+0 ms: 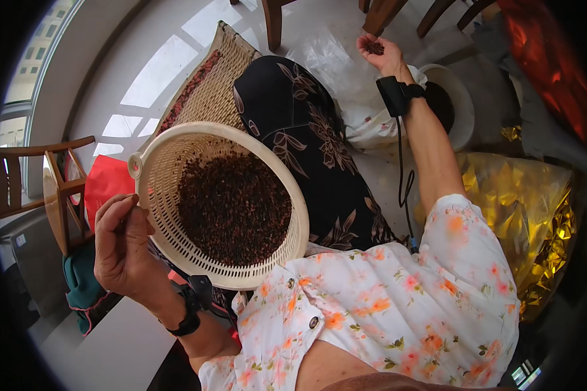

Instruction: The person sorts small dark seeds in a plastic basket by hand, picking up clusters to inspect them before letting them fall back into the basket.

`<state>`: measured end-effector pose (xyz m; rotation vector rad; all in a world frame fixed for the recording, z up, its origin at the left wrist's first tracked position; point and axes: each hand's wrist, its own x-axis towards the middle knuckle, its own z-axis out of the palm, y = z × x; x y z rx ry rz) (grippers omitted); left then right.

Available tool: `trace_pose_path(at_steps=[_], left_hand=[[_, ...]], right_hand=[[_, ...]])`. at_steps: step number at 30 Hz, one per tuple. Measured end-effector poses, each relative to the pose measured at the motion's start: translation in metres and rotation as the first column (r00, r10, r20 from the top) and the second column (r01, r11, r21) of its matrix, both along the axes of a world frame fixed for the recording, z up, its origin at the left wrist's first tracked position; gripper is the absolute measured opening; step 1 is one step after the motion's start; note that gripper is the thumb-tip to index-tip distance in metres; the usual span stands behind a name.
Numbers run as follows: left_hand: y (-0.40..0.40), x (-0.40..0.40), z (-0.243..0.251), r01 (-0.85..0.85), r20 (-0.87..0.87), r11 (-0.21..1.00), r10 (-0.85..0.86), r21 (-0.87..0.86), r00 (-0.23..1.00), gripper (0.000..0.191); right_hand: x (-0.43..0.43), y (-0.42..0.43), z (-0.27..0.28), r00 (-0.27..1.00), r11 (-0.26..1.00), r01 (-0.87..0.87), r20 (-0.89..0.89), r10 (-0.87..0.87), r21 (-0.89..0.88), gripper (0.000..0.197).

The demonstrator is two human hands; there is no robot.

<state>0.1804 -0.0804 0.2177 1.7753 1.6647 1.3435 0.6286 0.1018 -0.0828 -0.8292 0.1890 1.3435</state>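
A cream plastic basket with slotted walls rests tilted on my lap. In it lies a heap of small dark reddish-brown dried husks or seeds, like Sichuan pepper. My left hand is raised beside the basket's left rim, thumb and fingertips drawn together; no item shows between them. Stretched out far to the front right, my right hand is palm up, cupping a small pile of the same dark husks. Below that hand are a crumpled clear plastic bag and a white bucket with dark contents.
A woven straw mat with reddish pieces along one edge lies ahead. Wooden chair legs stand beyond it. A small wooden chair, a red bag and teal cloth are left. Gold foil in clear plastic lies right.
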Motion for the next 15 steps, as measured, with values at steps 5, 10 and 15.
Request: trace_pose_path(at_steps=[5,10,15], left_hand=[[0.002,-0.005,-0.001,-0.127,-0.026,0.992,0.126,-0.01,0.992,0.009],[-0.001,-0.012,-0.003,-0.119,-0.067,0.992,0.116,-0.044,0.991,0.01],[0.002,-0.024,-0.003,-0.11,-0.044,0.993,0.108,-0.043,0.993,0.011]], right_hand=[[0.028,0.026,-0.09,0.865,0.934,-0.312,0.353,0.355,-0.175,0.018],[0.022,0.045,-0.146,0.218,0.778,-0.562,0.857,0.467,-0.28,0.026],[0.034,0.073,-0.172,0.42,0.755,-0.614,0.715,0.559,-0.23,0.035]])
